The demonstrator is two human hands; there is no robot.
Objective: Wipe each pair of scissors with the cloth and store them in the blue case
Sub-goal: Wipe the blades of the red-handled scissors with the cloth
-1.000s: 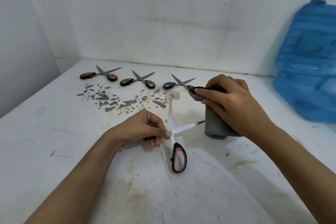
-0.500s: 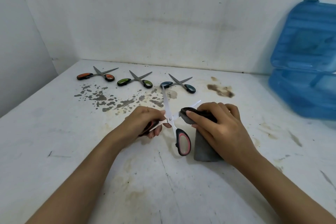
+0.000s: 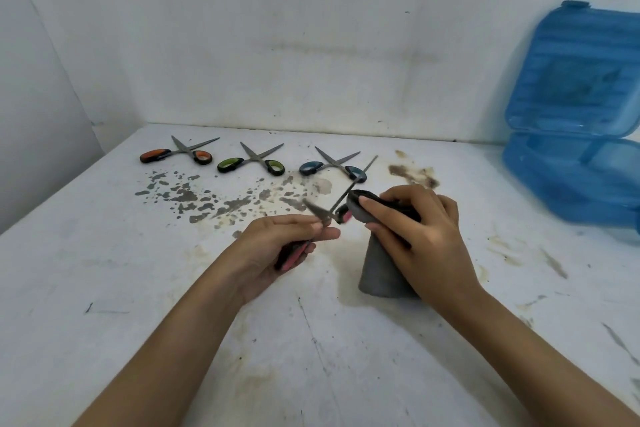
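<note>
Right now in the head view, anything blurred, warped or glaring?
Head view: the red-handled scissors show motion blur where the left hand and right hand work them; wide-angle distortion bows the blue case at the right edge; lighting is soft and even, with only faint shadows under the grey cloth and no glare.

Red-handled scissors (image 3: 332,211) lifted off table, tilted up; right hand (image 3: 415,236) with cloth (image 3: 381,274) moved onto handle.

Grey cloth (image 3: 382,270), blue case (image 3: 571,156) — scissors handles orange (image 3: 156,155), green (image 3: 230,164), blue (image 3: 309,167).
</note>
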